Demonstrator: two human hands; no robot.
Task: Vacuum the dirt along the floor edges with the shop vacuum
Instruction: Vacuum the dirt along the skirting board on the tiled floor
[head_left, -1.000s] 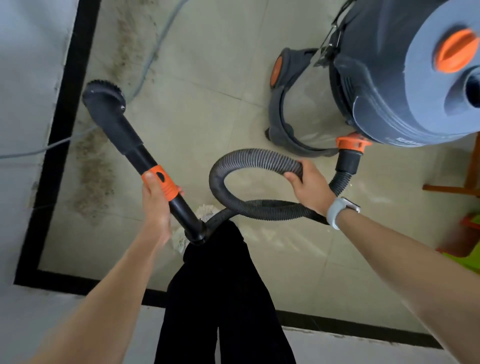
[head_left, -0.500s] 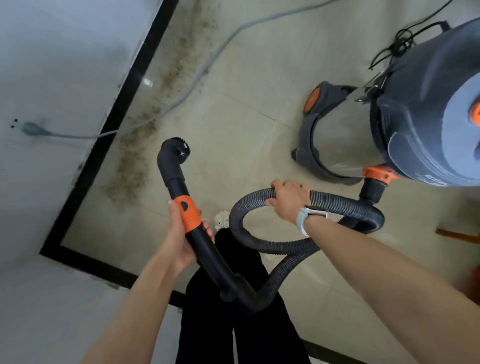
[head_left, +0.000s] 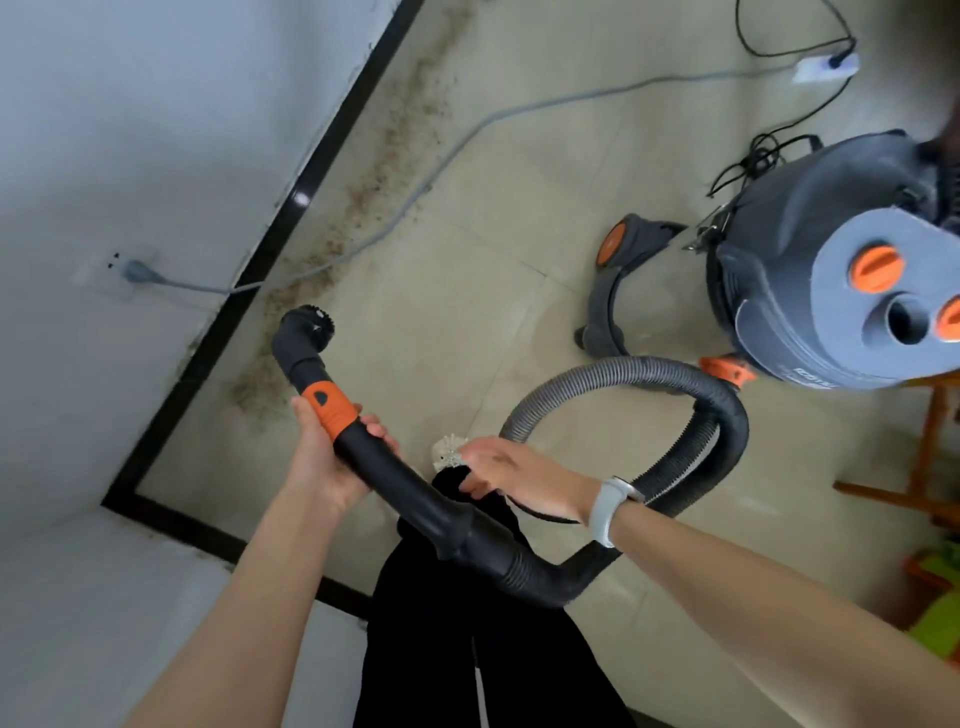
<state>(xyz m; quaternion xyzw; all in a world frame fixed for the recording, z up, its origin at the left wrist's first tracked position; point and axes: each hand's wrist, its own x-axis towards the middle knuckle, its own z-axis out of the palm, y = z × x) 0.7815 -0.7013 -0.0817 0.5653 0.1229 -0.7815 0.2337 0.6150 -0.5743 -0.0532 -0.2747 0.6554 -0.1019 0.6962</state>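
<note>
The grey shop vacuum (head_left: 810, 270) with orange knobs stands on the tiled floor at the right. Its ribbed black hose (head_left: 623, 374) loops from an orange coupling round to the black wand (head_left: 395, 478). My left hand (head_left: 322, 457) grips the wand just below its orange collar. The round brush nozzle (head_left: 306, 327) is raised off the floor and points toward the wall. A brown band of dirt (head_left: 363, 197) runs along the floor beside the black baseboard (head_left: 291, 208). My right hand (head_left: 519, 467), blurred, hovers beside the wand with loosely curled fingers and holds nothing.
A grey cable (head_left: 467, 130) runs from a wall plug (head_left: 135, 270) across the dirt to a power strip (head_left: 826, 65). Orange wooden furniture (head_left: 930, 467) and a green object (head_left: 940, 623) stand at the right. My black trouser legs (head_left: 457, 649) are below the wand.
My right hand has let go of the hose loop and moved left toward the wand. The view swung, bringing the wall corner and vacuum top into sight. The hose loop has widened.
</note>
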